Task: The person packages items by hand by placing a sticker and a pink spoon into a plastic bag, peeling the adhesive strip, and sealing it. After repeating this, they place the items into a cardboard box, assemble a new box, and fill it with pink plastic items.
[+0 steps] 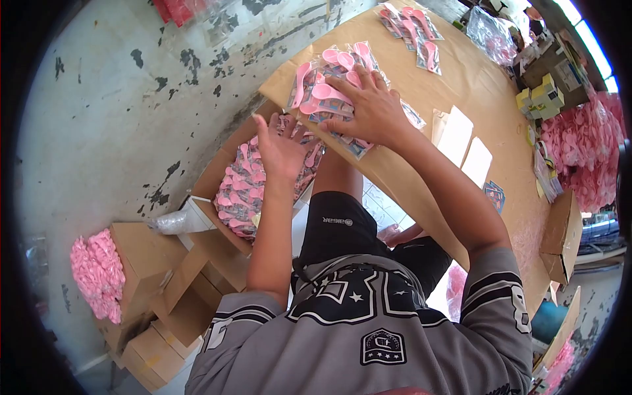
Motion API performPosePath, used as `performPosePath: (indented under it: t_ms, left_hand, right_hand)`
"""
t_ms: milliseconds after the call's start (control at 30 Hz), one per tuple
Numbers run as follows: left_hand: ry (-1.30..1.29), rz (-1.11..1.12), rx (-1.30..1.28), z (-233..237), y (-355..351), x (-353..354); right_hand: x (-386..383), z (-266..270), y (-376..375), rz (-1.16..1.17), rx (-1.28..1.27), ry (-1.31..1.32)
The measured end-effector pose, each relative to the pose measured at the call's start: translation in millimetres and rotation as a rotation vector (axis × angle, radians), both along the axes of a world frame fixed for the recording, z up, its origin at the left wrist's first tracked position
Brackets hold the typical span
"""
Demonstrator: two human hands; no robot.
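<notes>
Clear packets with pink spoons (327,92) lie in a pile at the near corner of the paper-covered table. My right hand (375,108) rests palm down on this pile, its fingers spread and no grip visible. Just left of the table edge, my left hand (284,148) is raised with the palm turned up and the fingers apart, holding nothing. It is over a cardboard box (227,155) filled with many more bagged pink spoons (242,191). My left forearm and hand hide part of the box's contents.
More spoon packets (411,29) lie at the table's (490,108) far end. White papers (454,135) and small printed cards (494,195) are on its right part. Pink bagged goods (582,148) are heaped at right. Cartons (148,263) and a pink bundle (97,273) stand at lower left, by the wall.
</notes>
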State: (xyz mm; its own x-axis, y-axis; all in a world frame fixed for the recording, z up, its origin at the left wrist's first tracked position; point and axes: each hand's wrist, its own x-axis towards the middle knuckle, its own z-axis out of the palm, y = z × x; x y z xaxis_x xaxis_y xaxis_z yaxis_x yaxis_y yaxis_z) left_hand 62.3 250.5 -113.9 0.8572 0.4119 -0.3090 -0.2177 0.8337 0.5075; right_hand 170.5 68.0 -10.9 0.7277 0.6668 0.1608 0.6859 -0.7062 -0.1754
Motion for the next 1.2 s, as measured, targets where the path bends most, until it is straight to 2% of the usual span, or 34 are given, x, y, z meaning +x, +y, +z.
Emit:
performPosePath:
  t_ms: [133, 233, 333, 433, 533, 633, 667, 767, 900, 1033, 1200]
  left_hand:
    - [-0.379, -0.369, -0.107, 15, 9, 6]
    - [-0.376, -0.25, -0.03, 26, -9, 10]
    - [-0.42, -0.226, -0.091, 31, -13, 5]
    - [-0.454, -0.109, 0.048, 46, -16, 0]
    - [-0.4, -0.051, -0.033, 27, -7, -8]
    - [-0.879, -0.226, -0.484, 10, 6, -22]
    - [-0.798, -0.147, -0.248, 7, 6, -31]
    - [-0.615, -0.03, -0.169, 8, 17, -54]
    - [-0.675, 0.003, -0.225, -10, 39, -88]
    - [-0.414, 0.212, -0.049, -27, 56, -127]
    - [-0.341, 0.342, 0.042, -42, 79, -140]
  right_hand:
    - [-21, 2, 7, 0.055, 0.054, 0.016]
    - [-28, 2, 13, 0.068, 0.069, 0.028]
    - [-35, 1, 22, 0.084, 0.069, 0.028]
    - [-47, 0, 33, 0.106, 0.083, 0.004]
    - [-64, -2, 48, 0.128, 0.102, -0.033]
    - [-81, -4, 64, 0.156, 0.105, -0.054]
    - [-86, -5, 69, 0.165, 0.103, -0.062]
    - [-104, -12, 84, 0.226, 0.108, -0.11]
    - [-134, -23, 104, 0.311, 0.148, -0.136]
    - [-157, -38, 125, 0.389, 0.177, -0.083]
    - [-161, -58, 154, 0.441, 0.165, -0.035]
